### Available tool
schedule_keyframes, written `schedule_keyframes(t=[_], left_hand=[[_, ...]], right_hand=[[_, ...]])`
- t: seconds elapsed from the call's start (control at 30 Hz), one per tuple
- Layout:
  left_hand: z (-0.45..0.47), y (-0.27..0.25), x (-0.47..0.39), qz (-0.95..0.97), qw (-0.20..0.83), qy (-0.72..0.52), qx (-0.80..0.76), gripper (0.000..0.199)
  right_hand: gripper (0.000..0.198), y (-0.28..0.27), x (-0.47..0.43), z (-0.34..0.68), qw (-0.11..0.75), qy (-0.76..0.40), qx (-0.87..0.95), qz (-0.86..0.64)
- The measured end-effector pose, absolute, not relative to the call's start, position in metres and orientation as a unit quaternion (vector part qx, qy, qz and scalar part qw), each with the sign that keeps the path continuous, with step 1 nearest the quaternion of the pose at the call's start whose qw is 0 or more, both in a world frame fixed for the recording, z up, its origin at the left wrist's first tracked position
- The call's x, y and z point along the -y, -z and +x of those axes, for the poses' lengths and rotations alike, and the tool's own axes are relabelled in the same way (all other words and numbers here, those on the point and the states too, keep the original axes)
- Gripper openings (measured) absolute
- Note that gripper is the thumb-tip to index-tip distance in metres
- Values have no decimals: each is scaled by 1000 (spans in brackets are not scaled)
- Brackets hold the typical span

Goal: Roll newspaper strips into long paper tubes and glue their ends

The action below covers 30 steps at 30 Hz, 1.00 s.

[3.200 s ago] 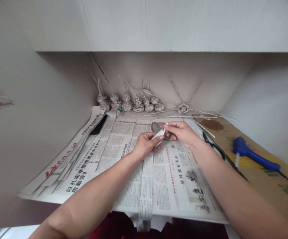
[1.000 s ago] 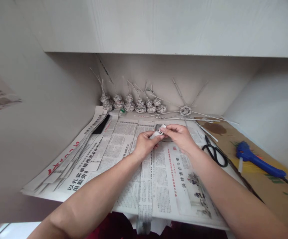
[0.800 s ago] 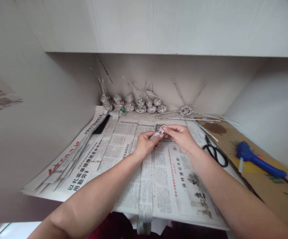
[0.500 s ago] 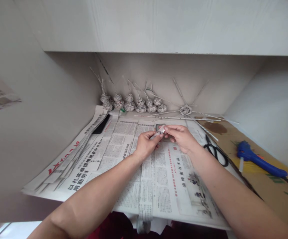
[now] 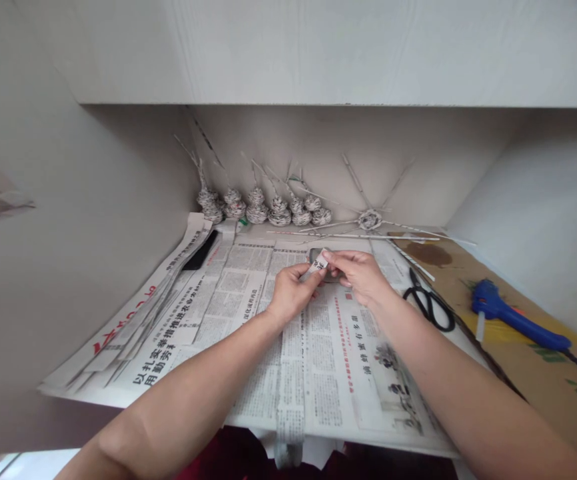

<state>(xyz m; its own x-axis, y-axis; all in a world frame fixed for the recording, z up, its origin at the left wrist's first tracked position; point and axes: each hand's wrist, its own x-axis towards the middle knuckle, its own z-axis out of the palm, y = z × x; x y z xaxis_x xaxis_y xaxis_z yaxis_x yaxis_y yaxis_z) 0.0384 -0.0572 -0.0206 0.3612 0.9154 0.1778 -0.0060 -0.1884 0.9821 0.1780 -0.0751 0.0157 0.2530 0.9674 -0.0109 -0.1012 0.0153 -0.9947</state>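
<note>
Between my two hands is a small folded strip of newspaper [image 5: 320, 261], white with black characters. My left hand [image 5: 292, 290] pinches its lower left end with thumb and fingers. My right hand [image 5: 358, 273] grips the upper right end, fingertips close to those of the left. Behind the fingers a grey object [image 5: 314, 254] lies on the sheet, mostly hidden. Both hands are just above newspaper sheets [image 5: 238, 280] spread over the table. A long newspaper strip [image 5: 290, 420] hangs over the front edge below my hands.
Several gourd-shaped woven paper pieces [image 5: 279, 212] line the back wall. Right of them sits a woven piece with spread paper rods [image 5: 370, 219]. Black scissors [image 5: 428, 303] and a blue glue gun [image 5: 513, 320] lie at right, a black phone-like slab [image 5: 200, 251] and stacked paper strips [image 5: 138, 320] at left.
The paper strip has turned slightly between my fingers, and more of its printed characters show. Both hands stay in nearly the same place; the view has shifted a little.
</note>
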Motion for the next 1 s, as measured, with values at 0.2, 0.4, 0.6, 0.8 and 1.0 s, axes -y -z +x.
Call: schedule_keyframes(t=[0.2,0.4,0.6,0.8,1.0], left_hand=[[39,21,58,638,537,-432,-343,37],[39,26,58,667,518,-415,-338,40],[39,29,59,687,507,-404,-329,39],[39,22,59,636,576,-396,-327,36],[38,17,58,607,611,-397,-317,36]], right_hand=[[35,-13,74,176,599,-437,405,-534],[38,-12,74,173,618,-417,393,-538],[45,-7,73,169,637,-402,391,-529],[34,-15,77,172,588,-471,422,-505],[30,-20,80,180,537,-496,460,-504]])
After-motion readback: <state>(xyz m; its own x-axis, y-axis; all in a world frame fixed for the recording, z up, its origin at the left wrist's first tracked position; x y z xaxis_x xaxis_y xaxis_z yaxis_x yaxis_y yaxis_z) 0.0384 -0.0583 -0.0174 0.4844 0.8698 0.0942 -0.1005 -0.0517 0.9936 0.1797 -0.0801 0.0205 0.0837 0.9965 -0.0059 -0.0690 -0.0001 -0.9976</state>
